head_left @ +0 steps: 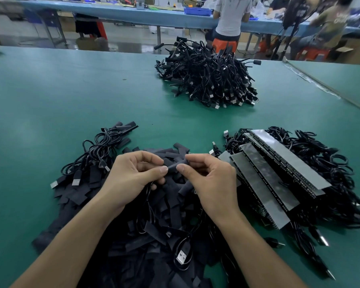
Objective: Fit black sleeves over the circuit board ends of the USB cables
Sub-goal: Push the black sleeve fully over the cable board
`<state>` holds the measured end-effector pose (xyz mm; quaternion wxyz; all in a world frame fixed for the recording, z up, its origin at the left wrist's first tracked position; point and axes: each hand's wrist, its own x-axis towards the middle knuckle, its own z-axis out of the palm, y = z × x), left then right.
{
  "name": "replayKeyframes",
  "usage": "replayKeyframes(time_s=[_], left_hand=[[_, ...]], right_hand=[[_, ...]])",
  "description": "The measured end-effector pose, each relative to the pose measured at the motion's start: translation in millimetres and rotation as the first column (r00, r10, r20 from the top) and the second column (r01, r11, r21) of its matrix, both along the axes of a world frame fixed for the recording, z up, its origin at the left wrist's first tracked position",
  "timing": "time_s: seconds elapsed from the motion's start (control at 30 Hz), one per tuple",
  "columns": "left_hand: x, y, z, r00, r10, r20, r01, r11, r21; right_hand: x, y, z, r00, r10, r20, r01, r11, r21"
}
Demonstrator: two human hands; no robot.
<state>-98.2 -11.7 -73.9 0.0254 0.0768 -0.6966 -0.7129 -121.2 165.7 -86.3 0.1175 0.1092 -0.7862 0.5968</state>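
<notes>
Green desk (71, 90): left hand (131, 179) and right hand (212, 183), each grip pinching one sleeve (176, 165) at 6 o'clock; misaligned, it may snag.

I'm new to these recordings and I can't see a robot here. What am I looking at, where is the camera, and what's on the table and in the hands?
There is no machine. A person works with bare hands, and the single picture comes from a camera worn on their head, looking forward and down. The left hand and right hand together pinch one black sleeve between thumbs and fingers. Under them, on the green table, lies a heap of loose sleeves. To the right, long grey strips lie on coiled cables. To the left is a small cable bundle, and farther back a large cable pile. Other people sit at a bench behind.
</notes>
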Motion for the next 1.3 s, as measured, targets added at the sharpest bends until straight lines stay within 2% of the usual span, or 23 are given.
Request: replayKeyframes(time_s=[0.23,0.57,1.07,1.3], left_hand=[[0.2,1.4,-0.2,0.999,0.039,0.017,-0.04,0.999,0.015],[1.3,1.9,2.9,1.0,-0.007,-0.007,0.008,0.998,0.07],[2.4,-1.0,3.4,0.999,-0.001,-0.033,0.004,0.995,0.095],[3.6,1.0,5.5,0.999,-0.027,-0.026,0.029,0.996,0.083]], right_hand=[[0.6,-1.1,-0.6,0.991,0.126,0.05,-0.124,0.992,-0.035],[1.9,-0.6,5.4,0.984,0.164,0.075,-0.148,0.971,-0.19],[0.6,-1.6,3.2,0.986,0.149,0.075,-0.136,0.978,-0.159],[3.4,-0.6,4.3,0.972,0.224,0.075,-0.216,0.971,-0.106]])
